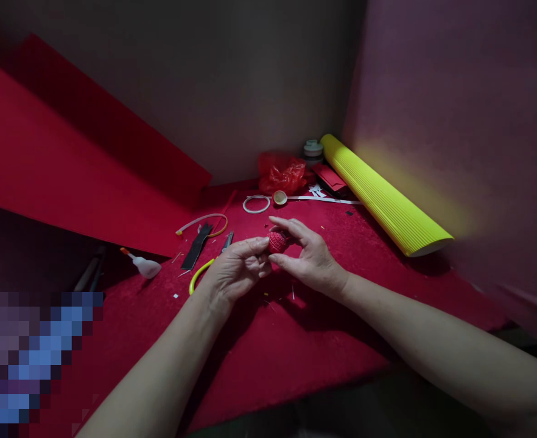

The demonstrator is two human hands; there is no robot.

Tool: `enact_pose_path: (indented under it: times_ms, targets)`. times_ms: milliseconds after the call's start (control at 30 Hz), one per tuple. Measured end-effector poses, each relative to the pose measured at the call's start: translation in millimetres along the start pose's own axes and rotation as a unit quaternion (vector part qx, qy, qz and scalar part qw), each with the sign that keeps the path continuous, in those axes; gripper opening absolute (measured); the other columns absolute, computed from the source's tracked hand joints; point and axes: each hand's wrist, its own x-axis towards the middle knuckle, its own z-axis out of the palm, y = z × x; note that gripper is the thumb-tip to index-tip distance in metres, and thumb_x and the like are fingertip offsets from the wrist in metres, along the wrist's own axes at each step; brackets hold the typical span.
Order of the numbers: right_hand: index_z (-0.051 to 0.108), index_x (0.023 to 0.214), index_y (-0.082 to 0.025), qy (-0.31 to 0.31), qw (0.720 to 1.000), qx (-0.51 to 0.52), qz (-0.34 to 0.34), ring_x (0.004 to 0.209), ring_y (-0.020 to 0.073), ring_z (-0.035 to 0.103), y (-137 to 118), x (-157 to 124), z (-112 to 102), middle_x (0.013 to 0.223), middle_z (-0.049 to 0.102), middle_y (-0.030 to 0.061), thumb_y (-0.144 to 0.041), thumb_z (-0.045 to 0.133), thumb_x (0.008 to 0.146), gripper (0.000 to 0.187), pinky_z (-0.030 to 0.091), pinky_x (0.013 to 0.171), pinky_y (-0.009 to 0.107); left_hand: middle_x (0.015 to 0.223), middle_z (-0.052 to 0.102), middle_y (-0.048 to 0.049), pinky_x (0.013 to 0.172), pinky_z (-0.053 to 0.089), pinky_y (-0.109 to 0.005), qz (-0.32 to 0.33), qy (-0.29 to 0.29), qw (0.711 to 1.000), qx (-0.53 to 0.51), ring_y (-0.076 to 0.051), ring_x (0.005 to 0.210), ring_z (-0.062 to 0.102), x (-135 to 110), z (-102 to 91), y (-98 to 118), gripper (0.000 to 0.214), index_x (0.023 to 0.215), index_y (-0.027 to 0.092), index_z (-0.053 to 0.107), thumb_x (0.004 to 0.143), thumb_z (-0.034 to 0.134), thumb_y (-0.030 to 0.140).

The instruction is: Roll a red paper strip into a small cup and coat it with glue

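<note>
Red, small and ridged, a rounded piece (277, 242) was held above the red cloth-covered table (268, 371), the left hand (237, 267) pinching its edge, the right hand (313, 258) curled round its other side, near yellow-handled scissors (198, 276).

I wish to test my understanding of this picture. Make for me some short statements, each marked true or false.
1. The left hand touches the small red piece. True.
2. The yellow roll lies left of both hands. False: the yellow roll lies to their right.
3. The left hand partly covers the yellow-handled tool. True.
4. The right hand holds the black strip. False: the black strip lies on the table.
</note>
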Motion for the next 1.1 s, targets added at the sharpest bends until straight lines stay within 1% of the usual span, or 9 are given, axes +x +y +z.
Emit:
enact_pose_path:
  times_ms: [133, 200, 367, 567, 667, 867, 967, 1100]
  targets:
    - [0.054, 0.124, -0.023, 0.013, 1.0, -0.004, 0.005, 0.083, 0.017, 0.057, 1.1, -0.2, 0.7, 0.094, 0.056, 0.0039, -0.015, 0.065, 0.075, 0.051, 0.051, 0.078, 0.034, 0.069, 0.066, -0.0041, 0.046, 0.045, -0.018, 0.001, -0.01, 1.0, 0.003, -0.008, 0.054, 0.058, -0.7, 0.8, 0.2, 0.008, 0.078, 0.01, 0.069, 0.071, 0.07, 0.012]
    - [0.054, 0.124, -0.021, 0.019, 1.0, -0.013, 0.011, 0.082, 0.0169, 0.057, 2.3, -0.4, 1.2, 0.094, 0.056, 0.0043, -0.015, 0.065, 0.075, 0.051, 0.051, 0.077, 0.034, 0.072, 0.068, -0.005, 0.046, 0.046, -0.018, 0.004, -0.017, 1.0, 0.006, -0.01, 0.059, 0.061, -0.9, 0.4, -0.3, 0.012, 0.079, 0.009, 0.07, 0.069, 0.073, 0.014]
    - [0.053, 0.124, -0.021, 0.018, 1.0, -0.014, 0.019, 0.082, 0.0169, 0.057, 4.7, -0.3, 1.7, 0.094, 0.056, 0.0042, -0.019, 0.069, 0.074, 0.052, 0.051, 0.077, 0.034, 0.058, 0.062, -0.0009, 0.041, 0.041, -0.018, 0.014, -0.017, 1.0, 0.018, -0.006, 0.046, 0.052, 0.1, -1.3, -1.3, 0.009, 0.068, 0.007, 0.068, 0.063, 0.075, 0.008]
    - [0.053, 0.125, -0.021, 0.01, 1.0, 0.003, 0.018, 0.082, 0.0172, 0.057, 4.1, -0.4, 1.4, 0.094, 0.056, 0.0042, -0.016, 0.067, 0.075, 0.053, 0.052, 0.078, 0.036, 0.062, 0.065, -0.0028, 0.041, 0.041, -0.018, 0.016, -0.007, 1.0, 0.017, -0.008, 0.05, 0.056, 1.7, -1.6, -1.0, 0.009, 0.07, 0.007, 0.069, 0.062, 0.075, 0.008]
    - [0.053, 0.124, -0.019, 0.018, 1.0, -0.003, 0.02, 0.081, 0.0173, 0.056, 3.9, -0.5, 1.3, 0.094, 0.055, 0.0046, -0.015, 0.068, 0.074, 0.052, 0.051, 0.077, 0.036, 0.068, 0.068, -0.0049, 0.044, 0.043, -0.018, 0.017, -0.013, 1.0, 0.018, -0.009, 0.054, 0.059, 1.4, -1.2, -1.7, 0.014, 0.077, 0.007, 0.071, 0.065, 0.075, 0.011]
    - [0.053, 0.125, -0.019, 0.009, 1.0, 0.002, 0.016, 0.082, 0.0175, 0.056, 4.9, -0.2, 1.8, 0.093, 0.054, 0.0041, -0.021, 0.071, 0.074, 0.054, 0.051, 0.077, 0.036, 0.066, 0.067, -0.0038, 0.043, 0.042, -0.017, 0.017, -0.006, 1.0, 0.018, -0.007, 0.05, 0.055, 1.5, -3.1, -1.6, 0.01, 0.074, 0.007, 0.072, 0.065, 0.074, 0.009]
    - [0.053, 0.125, -0.019, 0.004, 1.0, 0.01, 0.013, 0.084, 0.018, 0.056, 5.6, -0.2, 2.3, 0.095, 0.054, 0.0048, -0.018, 0.069, 0.074, 0.053, 0.052, 0.078, 0.037, 0.069, 0.069, -0.0051, 0.042, 0.042, -0.017, 0.012, 0.0, 1.0, 0.017, -0.007, 0.051, 0.055, 1.7, -3.2, -0.6, 0.012, 0.078, 0.007, 0.072, 0.065, 0.072, 0.008]
    - [0.053, 0.124, -0.019, 0.007, 1.0, 0.011, 0.009, 0.082, 0.0172, 0.056, 5.2, -0.1, 2.4, 0.093, 0.054, 0.004, -0.015, 0.067, 0.074, 0.051, 0.052, 0.077, 0.036, 0.068, 0.068, -0.0057, 0.042, 0.042, -0.017, 0.007, 0.0, 1.0, 0.02, -0.007, 0.05, 0.054, 1.8, -1.8, -0.3, 0.01, 0.077, 0.006, 0.072, 0.067, 0.071, 0.008]
